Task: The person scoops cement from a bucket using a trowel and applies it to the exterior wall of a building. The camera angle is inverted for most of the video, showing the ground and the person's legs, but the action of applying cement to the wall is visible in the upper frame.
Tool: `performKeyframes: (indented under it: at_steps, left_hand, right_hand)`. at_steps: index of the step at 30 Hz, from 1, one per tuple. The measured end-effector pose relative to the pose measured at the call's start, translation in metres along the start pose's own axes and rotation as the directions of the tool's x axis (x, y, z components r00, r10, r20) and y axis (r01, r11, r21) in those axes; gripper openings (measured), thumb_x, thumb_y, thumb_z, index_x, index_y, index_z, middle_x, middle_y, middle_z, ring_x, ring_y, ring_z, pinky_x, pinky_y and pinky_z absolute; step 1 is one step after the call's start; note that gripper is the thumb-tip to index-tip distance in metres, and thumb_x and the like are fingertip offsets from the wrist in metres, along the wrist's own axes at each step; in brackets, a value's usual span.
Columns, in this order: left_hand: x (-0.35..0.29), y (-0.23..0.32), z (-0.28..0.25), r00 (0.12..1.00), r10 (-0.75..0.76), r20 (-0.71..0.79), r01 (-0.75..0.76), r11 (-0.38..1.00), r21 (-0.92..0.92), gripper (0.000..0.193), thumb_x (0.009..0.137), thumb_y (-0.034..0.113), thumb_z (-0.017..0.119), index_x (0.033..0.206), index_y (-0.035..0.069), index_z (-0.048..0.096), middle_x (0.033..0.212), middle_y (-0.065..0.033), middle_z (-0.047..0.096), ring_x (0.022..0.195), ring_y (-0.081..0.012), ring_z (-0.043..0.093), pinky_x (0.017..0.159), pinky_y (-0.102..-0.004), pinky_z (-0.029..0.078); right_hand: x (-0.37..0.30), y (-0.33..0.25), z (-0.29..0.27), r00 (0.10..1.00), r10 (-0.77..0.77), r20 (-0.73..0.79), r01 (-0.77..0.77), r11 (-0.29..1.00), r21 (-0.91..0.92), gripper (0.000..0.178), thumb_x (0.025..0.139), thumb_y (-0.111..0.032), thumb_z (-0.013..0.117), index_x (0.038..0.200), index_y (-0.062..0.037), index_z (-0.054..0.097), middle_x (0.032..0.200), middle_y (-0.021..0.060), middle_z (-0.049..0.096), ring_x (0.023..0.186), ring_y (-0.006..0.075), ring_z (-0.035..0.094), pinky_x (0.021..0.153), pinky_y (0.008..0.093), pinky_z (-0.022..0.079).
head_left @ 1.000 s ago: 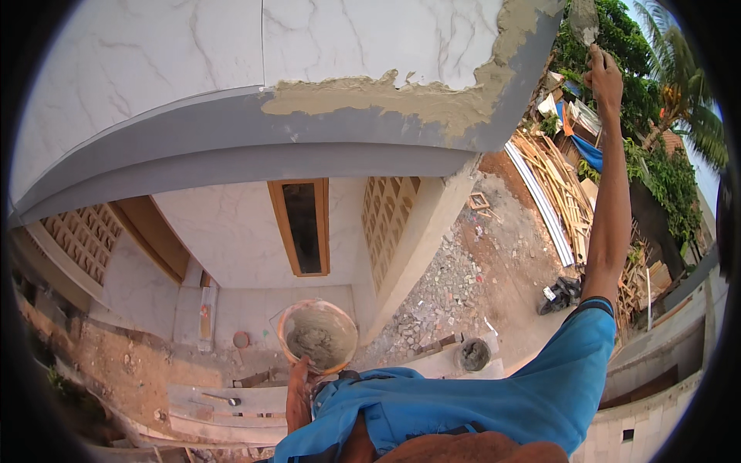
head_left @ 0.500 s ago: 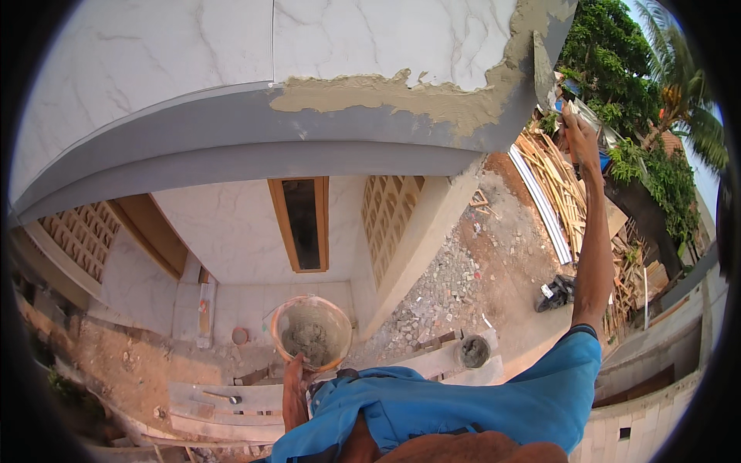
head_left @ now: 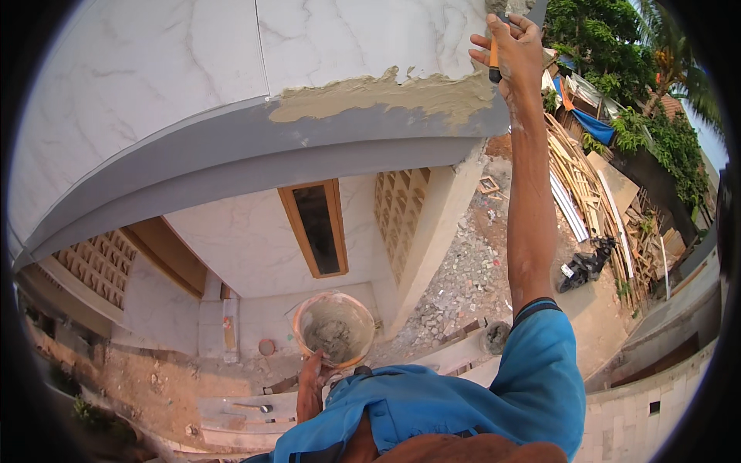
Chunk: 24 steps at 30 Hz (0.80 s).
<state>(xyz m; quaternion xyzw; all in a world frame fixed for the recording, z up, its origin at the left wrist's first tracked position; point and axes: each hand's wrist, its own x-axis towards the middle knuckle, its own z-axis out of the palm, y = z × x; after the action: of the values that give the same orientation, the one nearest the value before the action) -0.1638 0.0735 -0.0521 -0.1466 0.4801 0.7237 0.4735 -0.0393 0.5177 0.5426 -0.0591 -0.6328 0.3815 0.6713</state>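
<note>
My right hand (head_left: 513,48) is stretched far up and closed around the orange handle of a trowel (head_left: 495,63), at the right end of a band of wet grey-brown mortar (head_left: 386,94) smeared along the lower edge of white marble-look tiles (head_left: 193,77). My left hand (head_left: 311,378) is low near my body, gripping the rim of a round bucket (head_left: 334,328) that holds grey mortar. The trowel's blade is mostly out of view at the top edge.
I am high up on a wall with a grey ledge (head_left: 231,166). Far below lie a doorway (head_left: 316,228), rubble (head_left: 463,285), stacked timber (head_left: 587,185), a parked motorbike (head_left: 587,266) and a low block wall (head_left: 664,386). Trees (head_left: 617,38) stand at the upper right.
My right hand with the trowel has moved left and closer to the wall's corner. The view has shifted, so the wall and mortar band sit further left. The bucket stays held low.
</note>
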Motion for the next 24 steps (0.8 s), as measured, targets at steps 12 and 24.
performKeyframes:
  at_steps: [12,24]
  left_hand:
    - [-0.001,0.009,-0.014,0.999,-0.030,0.027,0.029,0.999,0.033,0.019,0.090,0.016,0.058,0.100,0.001,0.053,0.105,-0.0261,0.063,0.084,-0.0411,0.068,0.069,-0.0530,0.064]
    - [-0.004,0.031,-0.011,0.996,-0.088,0.021,0.086,0.994,0.064,0.024,0.085,0.011,0.059,0.105,-0.001,0.052,0.098,-0.0249,0.064,0.082,-0.0411,0.070,0.070,-0.0528,0.065]
  right_hand:
    - [0.033,0.000,0.026,0.983,-0.062,-0.174,0.021,0.973,-0.231,0.032,0.093,-0.017,0.054,0.121,-0.0006,0.051,0.070,0.0072,0.058,0.057,0.0162,0.057,0.047,0.0303,0.045]
    - [0.006,0.036,0.025,0.992,0.032,-0.122,-0.040,0.997,-0.059,0.051,0.093,-0.011,0.062,0.134,0.0062,0.037,0.117,0.0208,0.057,0.082,0.0196,0.067,0.060,0.0311,0.057]
